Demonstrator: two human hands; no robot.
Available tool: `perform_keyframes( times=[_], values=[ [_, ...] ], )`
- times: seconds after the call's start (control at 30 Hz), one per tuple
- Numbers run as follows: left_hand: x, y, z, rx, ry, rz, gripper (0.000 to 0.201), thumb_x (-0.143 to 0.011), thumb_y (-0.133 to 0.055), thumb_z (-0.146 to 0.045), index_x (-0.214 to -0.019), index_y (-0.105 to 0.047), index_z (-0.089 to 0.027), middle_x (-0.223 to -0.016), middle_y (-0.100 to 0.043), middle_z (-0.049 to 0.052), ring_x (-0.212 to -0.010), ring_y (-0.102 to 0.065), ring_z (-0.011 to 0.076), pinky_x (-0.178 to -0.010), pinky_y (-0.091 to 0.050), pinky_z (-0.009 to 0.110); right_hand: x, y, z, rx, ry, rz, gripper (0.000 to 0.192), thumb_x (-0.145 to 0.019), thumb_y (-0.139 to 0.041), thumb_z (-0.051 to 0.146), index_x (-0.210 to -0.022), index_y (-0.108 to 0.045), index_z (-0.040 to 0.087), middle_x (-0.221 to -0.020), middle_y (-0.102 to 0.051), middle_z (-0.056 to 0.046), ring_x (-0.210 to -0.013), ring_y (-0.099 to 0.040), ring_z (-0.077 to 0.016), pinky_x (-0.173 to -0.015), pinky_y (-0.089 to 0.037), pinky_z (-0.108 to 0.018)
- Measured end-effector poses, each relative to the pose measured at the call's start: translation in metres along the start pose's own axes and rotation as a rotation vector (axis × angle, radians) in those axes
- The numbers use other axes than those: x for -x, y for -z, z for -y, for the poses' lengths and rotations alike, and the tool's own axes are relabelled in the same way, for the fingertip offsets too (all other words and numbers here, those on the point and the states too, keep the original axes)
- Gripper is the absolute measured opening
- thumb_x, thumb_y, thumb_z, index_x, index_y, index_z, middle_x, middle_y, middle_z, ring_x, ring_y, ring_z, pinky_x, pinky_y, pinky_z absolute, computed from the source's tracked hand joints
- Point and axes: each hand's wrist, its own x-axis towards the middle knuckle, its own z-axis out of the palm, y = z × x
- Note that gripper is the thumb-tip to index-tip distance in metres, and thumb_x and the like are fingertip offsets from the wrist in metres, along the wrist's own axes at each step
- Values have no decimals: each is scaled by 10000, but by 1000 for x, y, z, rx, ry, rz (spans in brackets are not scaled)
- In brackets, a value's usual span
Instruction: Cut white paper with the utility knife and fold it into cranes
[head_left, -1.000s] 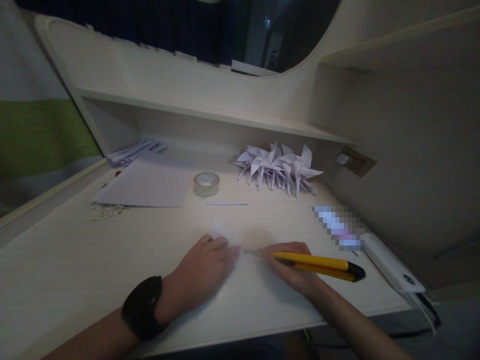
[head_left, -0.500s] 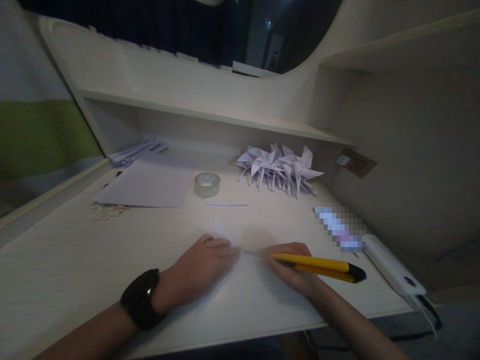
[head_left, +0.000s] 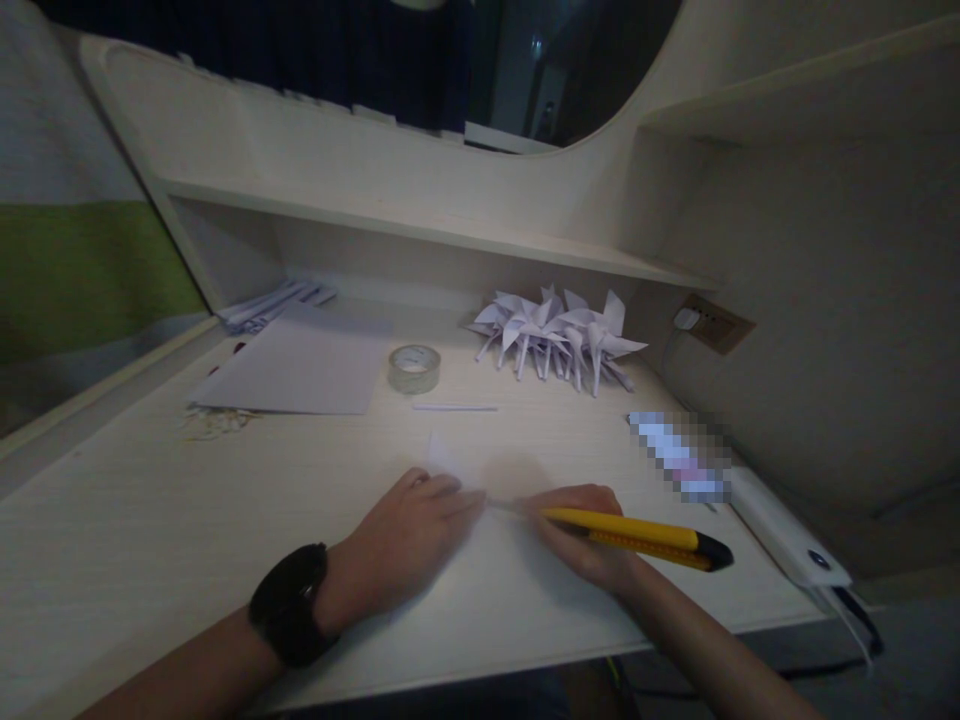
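Note:
My right hand (head_left: 581,545) is wrapped round a yellow utility knife (head_left: 637,532) with a black end cap. Its blade points left and its tip is close to my left fingertips. A small white piece of paper (head_left: 441,456) lies under my left hand (head_left: 412,535), which presses it to the desk with the fingers closed together. Only a corner of that paper shows above the knuckles; the rest is covered or blends into the desk. Just beyond lies a thin rolled paper stick (head_left: 454,408). A roll of clear tape (head_left: 414,370) rests behind it.
Several paper pinwheels (head_left: 559,325) are heaped at the back of the desk (head_left: 150,560). At the back left lie a sheet stack (head_left: 307,365) and folded papers (head_left: 274,303). A blurred-out phone (head_left: 675,458) and a white power strip (head_left: 787,530) are on the right. A shelf (head_left: 420,228) overhangs the back.
My left hand and wrist have shifted slightly to the right. The knife and my right hand are almost unmoved.

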Motion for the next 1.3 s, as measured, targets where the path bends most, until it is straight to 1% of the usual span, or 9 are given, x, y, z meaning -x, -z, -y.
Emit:
perform_keyframes(
  times=[0.1, 0.27, 0.43, 0.53, 0.7, 0.9, 1.03, 1.3],
  values=[
    [1, 2, 0, 19, -4, -4, 311, -976, -355, -256, -1234, -528, -227, -1097, -649, 50, -1004, -539, 200, -870, -345, 367, 0, 1, 1, -9, 18, 14, 189, -818, -589, 335, -796, -746, 233, -771, -738, -16, -654, -693, -190, -640, -584, -289],
    [2, 3, -3, -10, 3, 28, 322, -967, -380, -232, -1267, -496, -214, -1134, -635, 60, -1038, -525, 213, -871, -347, 373, -1, 1, 3, 9, 32, 29, 203, -831, -575, 320, -782, -742, 215, -738, -735, -22, -637, -691, -171, -621, -576, -255],
    [0, 3, -4, -61, 22, 50, 325, -960, -385, -193, -1267, -491, -201, -1160, -625, 68, -1039, -525, 226, -865, -349, 386, 0, 0, 0, 50, 75, 23, 187, -828, -580, 312, -816, -738, 212, -801, -741, -25, -669, -695, -174, -661, -575, -262],
    [0, 3, -4, -55, 23, 61, 314, -960, -393, -209, -1255, -501, -206, -1132, -633, 63, -1023, -530, 223, -855, -358, 378, 1, 0, -3, 42, 76, 14, 181, -825, -588, 319, -816, -735, 213, -789, -739, -28, -672, -693, -177, -664, -578, -269],
    [2, 3, -3, -54, 25, 50, 316, -961, -398, -213, -1261, -495, -208, -1142, -622, 63, -1020, -526, 217, -852, -361, 369, 1, -2, -4, 11, 47, -17, 202, -834, -575, 334, -807, -732, 209, -784, -735, -40, -672, -692, -192, -647, -589, -290],
    [2, 5, -6, -50, 33, 72, 323, -957, -404, -202, -1270, -484, -199, -1125, -620, 65, -996, -524, 218, -863, -355, 376, 1, 0, -2, -49, -4, 10, 219, -826, -575, 387, -823, -735, 238, -790, -737, -33, -693, -702, -219, -658, -600, -334],
    [1, 5, -6, -26, 28, 70, 337, -961, -388, -207, -1287, -471, -197, -1130, -617, 70, -1017, -513, 224, -870, -352, 377, 0, 1, 1, -94, -35, 7, 206, -810, -588, 391, -802, -742, 255, -781, -736, -25, -691, -703, -231, -661, -599, -354],
    [1, 2, -5, -17, 26, 46, 321, -964, -388, -233, -1265, -496, -207, -1084, -632, 63, -965, -528, 214, -848, -357, 369, 1, 1, 0, -48, -36, 8, 203, -809, -592, 374, -812, -740, 236, -800, -738, -29, -703, -698, -217, -668, -593, -338]
  ],
)
